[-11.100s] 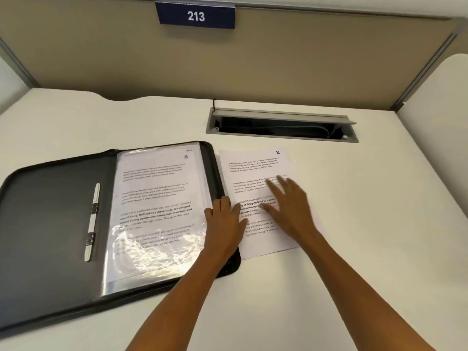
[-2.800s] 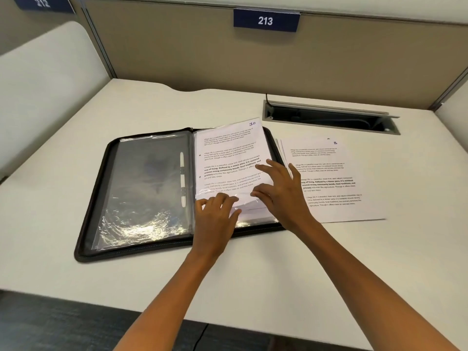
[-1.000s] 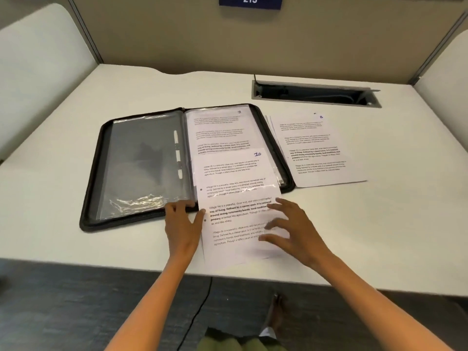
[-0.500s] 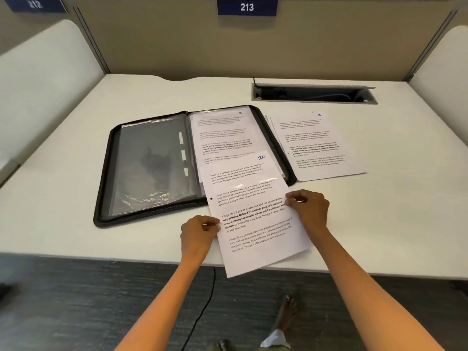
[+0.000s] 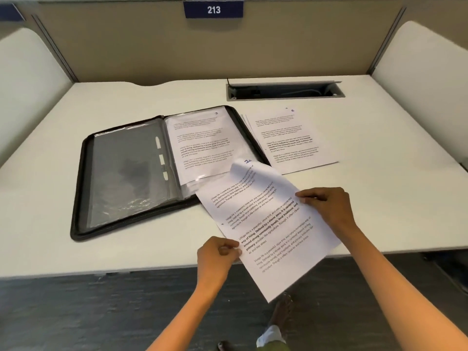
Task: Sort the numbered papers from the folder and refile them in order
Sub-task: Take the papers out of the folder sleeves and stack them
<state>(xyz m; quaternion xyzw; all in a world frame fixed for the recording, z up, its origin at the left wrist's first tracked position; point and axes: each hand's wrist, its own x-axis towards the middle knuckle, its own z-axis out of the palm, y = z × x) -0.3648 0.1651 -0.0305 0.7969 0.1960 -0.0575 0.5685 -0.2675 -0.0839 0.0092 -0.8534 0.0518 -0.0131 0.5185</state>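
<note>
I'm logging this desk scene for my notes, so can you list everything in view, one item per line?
folder: one, black, open flat on the desk's left half.
clear sleeves: several, transparent, in the folder; exact count unclear.
sleeved sheet: one, white, right half of the folder, marked 3.
paper stack: a few sheets, white, on the desk right of the folder.
held sheet: one, white, marked 10, lifted over the desk's near edge, top corner curled.
cable tray: one, grey, recessed at the desk's back.
number plate: one, blue, reads 213, on the partition.
desk: one, white.
left hand: pinches the held sheet's left edge.
right hand: grips its right edge.
</note>
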